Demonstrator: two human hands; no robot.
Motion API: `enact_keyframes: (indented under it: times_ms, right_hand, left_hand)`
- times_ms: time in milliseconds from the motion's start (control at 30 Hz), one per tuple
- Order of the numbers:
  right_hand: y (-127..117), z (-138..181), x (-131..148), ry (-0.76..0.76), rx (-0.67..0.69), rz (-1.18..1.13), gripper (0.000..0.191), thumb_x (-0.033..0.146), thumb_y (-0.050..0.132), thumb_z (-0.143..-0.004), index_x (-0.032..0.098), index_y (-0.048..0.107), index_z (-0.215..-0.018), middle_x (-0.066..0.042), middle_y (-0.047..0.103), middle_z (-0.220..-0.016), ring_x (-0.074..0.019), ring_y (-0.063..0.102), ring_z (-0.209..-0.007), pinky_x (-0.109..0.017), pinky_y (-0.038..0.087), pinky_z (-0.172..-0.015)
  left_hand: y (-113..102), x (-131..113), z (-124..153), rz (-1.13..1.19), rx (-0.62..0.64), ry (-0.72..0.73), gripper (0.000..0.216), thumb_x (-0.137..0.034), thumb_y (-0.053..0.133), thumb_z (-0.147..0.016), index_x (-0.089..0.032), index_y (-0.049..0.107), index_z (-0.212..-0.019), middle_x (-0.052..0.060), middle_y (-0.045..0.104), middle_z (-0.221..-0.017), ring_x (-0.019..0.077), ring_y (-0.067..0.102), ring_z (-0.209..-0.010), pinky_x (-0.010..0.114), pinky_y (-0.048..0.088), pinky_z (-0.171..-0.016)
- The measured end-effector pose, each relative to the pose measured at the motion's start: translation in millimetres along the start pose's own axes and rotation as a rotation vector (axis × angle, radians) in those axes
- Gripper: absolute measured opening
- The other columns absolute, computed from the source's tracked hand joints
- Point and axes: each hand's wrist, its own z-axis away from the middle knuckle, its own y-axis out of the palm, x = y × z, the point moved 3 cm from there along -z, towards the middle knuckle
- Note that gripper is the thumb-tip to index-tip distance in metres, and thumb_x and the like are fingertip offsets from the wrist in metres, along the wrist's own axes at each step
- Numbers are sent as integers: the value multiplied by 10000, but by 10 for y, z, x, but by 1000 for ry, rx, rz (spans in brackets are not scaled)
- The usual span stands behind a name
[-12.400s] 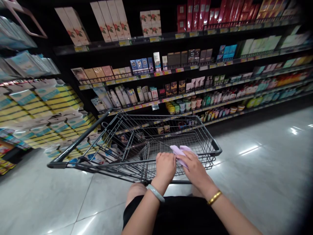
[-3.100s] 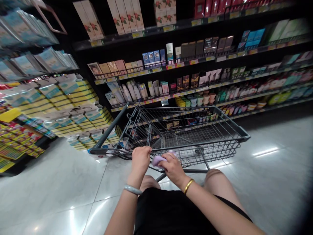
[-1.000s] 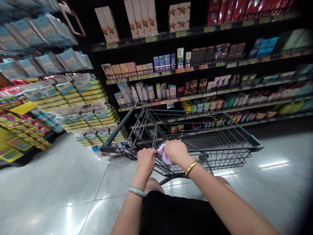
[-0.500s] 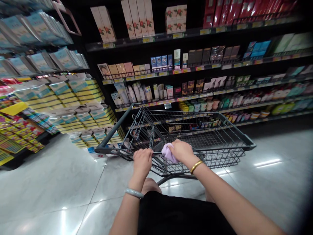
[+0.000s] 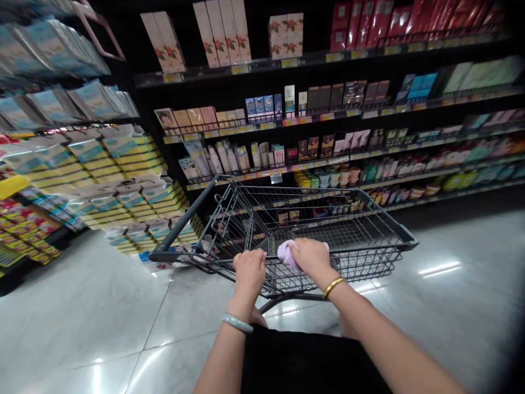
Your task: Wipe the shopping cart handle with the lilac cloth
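A dark grey wire shopping cart (image 5: 388,220) stands sideways before me, its thick handle (image 5: 185,218) toward the left. My left hand (image 5: 250,268) is closed over the cart's near top rim. To its right, my right hand (image 5: 314,257) clutches a crumpled lilac cloth (image 5: 288,256), pressed against the same rim. Part of the cloth is hidden beneath the fingers. Through the wires the basket's mesh floor shows.
Shelves (image 5: 262,127) of boxed and bottled goods run behind the cart. Stacked yellow-and-white packs (image 5: 135,150) stand at left, with hanging blue packets (image 5: 61,44) above. A yellow sign (image 5: 12,187) juts in at far left. The floor (image 5: 82,306) is grey and shiny.
Both hands have slid to the right along the near rim, the cloth moving with my right hand. The cart and shelves appear slightly further left in view.
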Motion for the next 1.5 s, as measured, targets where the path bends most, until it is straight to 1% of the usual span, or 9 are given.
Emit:
enact_keyframes:
  times_ms: [167, 367, 600, 800, 1000, 1133, 1233, 1333, 1500]
  right_hand:
    - [12, 103, 160, -235, -84, -63, 398, 441, 361, -990, 206, 679, -943, -86, 707, -975, -214, 590, -956, -326, 349, -851]
    - [-12, 19, -294, 108, -34, 40, 457, 399, 314, -998, 157, 682, -877, -116, 703, -851, -214, 627, -791, -326, 353, -702]
    - [-11, 131, -134, -165, -129, 4, 398, 437, 341, -1003, 221, 660, -905, -55, 699, -912, -210, 602, -910, -327, 337, -798]
    - [-5, 121, -465, 76, -109, 44, 426, 406, 344, -1002, 172, 663, -843, -89, 689, -834, -197, 610, -797, -318, 314, -710]
    - [-11, 223, -324, -96, -159, 4, 387, 431, 345, -1009, 222, 645, -884, -39, 688, -890, -200, 582, -882, -321, 290, -771]
    - [-40, 215, -468, -25, -101, 16, 420, 448, 327, -1012, 211, 646, -875, -46, 685, -870, -193, 590, -826, -318, 273, -716]
    - [-50, 244, -461, 43, -120, 23, 394, 427, 355, -1005, 198, 654, -890, -66, 675, -887, -201, 584, -850, -327, 273, -735]
    - [-58, 315, -307, -3, -143, 11, 374, 421, 359, -1005, 207, 654, -919, -71, 664, -918, -208, 562, -903, -337, 273, -782]
    - [-65, 406, -190, -94, -98, 10, 332, 388, 347, -1015, 234, 637, -964, -52, 655, -934, -196, 542, -910, -329, 262, -780]
  left_hand:
    - [5, 3, -14, -25, 18, 15, 301, -311, 390, -978, -219, 626, -814, 44, 701, -824, 215, 588, -861, 354, 289, -785]
    - [-3, 63, -41, -24, 17, 18, 339, -328, 361, -988, -217, 630, -814, 46, 707, -844, 206, 594, -870, 346, 296, -789]
    - [22, 207, -106, -47, 43, 33, 337, -332, 366, -988, -214, 630, -815, 35, 709, -846, 198, 605, -884, 337, 296, -778]
    - [24, 319, -69, -72, -5, 49, 379, -358, 346, -995, -208, 608, -767, 31, 693, -801, 196, 590, -835, 336, 296, -766]
    - [41, 484, -100, -47, -15, 114, 395, -372, 329, -998, -212, 626, -791, 32, 681, -802, 198, 595, -844, 332, 316, -763]
    - [-4, 566, -140, -55, 11, 101, 394, -369, 334, -993, -216, 634, -788, 38, 688, -807, 208, 608, -853, 336, 347, -772]
    - [-8, 439, -121, -63, -78, 12, 337, -327, 358, -981, -212, 648, -852, 59, 709, -925, 232, 609, -953, 396, 356, -908]
    - [40, 61, -53, 21, -275, -53, 263, -283, 402, -966, -221, 655, -1002, 74, 668, -1208, 251, 530, -1198, 486, 199, -1110]
    - [257, -677, -4, 272, -90, 159, 317, -326, 374, -998, -308, 680, -1080, 0, 725, -1092, 190, 598, -1068, 450, 251, -1077]
